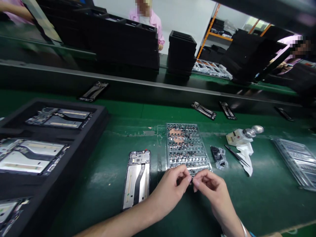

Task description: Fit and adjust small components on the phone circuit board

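Observation:
My left hand [175, 183] and my right hand [209, 185] meet at the near edge of a clear plastic tray [205, 152]. Both are closed in a pinch, fingertips almost touching. Something tiny and dark shows between them, too small to name. Rows of small dark electronic parts [181, 154] fill the tray's slots. Left of my left hand lies an opened phone body [130, 184], its circuit board at the far end and a black flex cable running down the silver middle. My left forearm covers its near corner.
A black foam tray [81, 154] holding several phone bodies stands at left. At right are a dispenser bottle [237, 137], black tweezers [235, 154], a white cloth [247, 158], a small plastic bag [220, 158] and stacked clear trays [296, 161]. More phone bodies [203, 110] lie along the back; people sit beyond.

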Demonstrator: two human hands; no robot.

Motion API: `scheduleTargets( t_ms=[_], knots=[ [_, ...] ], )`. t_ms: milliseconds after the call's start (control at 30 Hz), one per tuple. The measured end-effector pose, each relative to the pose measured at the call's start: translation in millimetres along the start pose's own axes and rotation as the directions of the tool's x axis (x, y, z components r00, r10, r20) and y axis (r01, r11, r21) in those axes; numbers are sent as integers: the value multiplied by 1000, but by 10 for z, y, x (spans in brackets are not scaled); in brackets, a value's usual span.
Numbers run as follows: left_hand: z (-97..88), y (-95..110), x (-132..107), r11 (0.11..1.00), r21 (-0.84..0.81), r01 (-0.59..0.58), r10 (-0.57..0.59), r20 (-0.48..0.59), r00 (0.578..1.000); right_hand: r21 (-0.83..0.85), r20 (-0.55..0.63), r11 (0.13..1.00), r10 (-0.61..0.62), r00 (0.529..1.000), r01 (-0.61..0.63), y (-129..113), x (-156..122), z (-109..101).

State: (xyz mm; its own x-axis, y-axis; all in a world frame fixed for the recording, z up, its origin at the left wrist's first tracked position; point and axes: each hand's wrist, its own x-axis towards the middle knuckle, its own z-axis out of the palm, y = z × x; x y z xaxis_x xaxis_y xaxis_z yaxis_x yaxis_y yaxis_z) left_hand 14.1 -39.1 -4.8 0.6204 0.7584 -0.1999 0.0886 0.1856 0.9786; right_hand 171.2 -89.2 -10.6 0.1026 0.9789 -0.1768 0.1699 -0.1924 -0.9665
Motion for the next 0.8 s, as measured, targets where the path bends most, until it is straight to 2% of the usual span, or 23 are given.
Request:
scheduleTargets(
  t_ms=[100, 200, 267, 333, 433, 500, 533, 667, 800],
  knots=[
    [2, -15, -1, 1000, -10, -3, 3, -6, 1000, -1, 3, 1000, -4, 1000, 4, 9, -4, 43],
    [2, -38, 11, 999, -45, -4, 4, 0, 1000, -83, 10, 996, -29, 1000, 30, -46, -23, 32],
    [-2, -50, 22, 996, -88, -6, 6, 9, 1000, -185, 16, 981, -63, 998, 65, -141, 28, -79],
    [-8, -53, 28, 991, -133, -3, 5, 13, 1000, -332, -18, 937, -125, 992, 112, -259, 205, -298],
    [-17, -41, 26, 985, -172, -5, 8, 17, 1000, -608, -90, 779, -259, 962, 153, -388, 770, -755],
    [-24, -27, 22, 982, -186, -8, 11, 17, 1000, -830, -76, 548, -290, 954, 100, -395, 1288, -1058],
    [-28, -20, 20, 982, -191, -7, 11, 17, 1000, -862, -90, 502, -287, 954, 70, -372, 1557, -1190],
    [-58, 1, 26, 977, -214, 1, 2, 14, 1000, -913, -129, 408, -244, 961, -19, -173, 2449, -1575],
    [-119, 15, 59, 970, -243, -18, 15, -15, 1000, -930, -176, 356, -205, 963, -94, 60, 2897, -1834]
  ],
)
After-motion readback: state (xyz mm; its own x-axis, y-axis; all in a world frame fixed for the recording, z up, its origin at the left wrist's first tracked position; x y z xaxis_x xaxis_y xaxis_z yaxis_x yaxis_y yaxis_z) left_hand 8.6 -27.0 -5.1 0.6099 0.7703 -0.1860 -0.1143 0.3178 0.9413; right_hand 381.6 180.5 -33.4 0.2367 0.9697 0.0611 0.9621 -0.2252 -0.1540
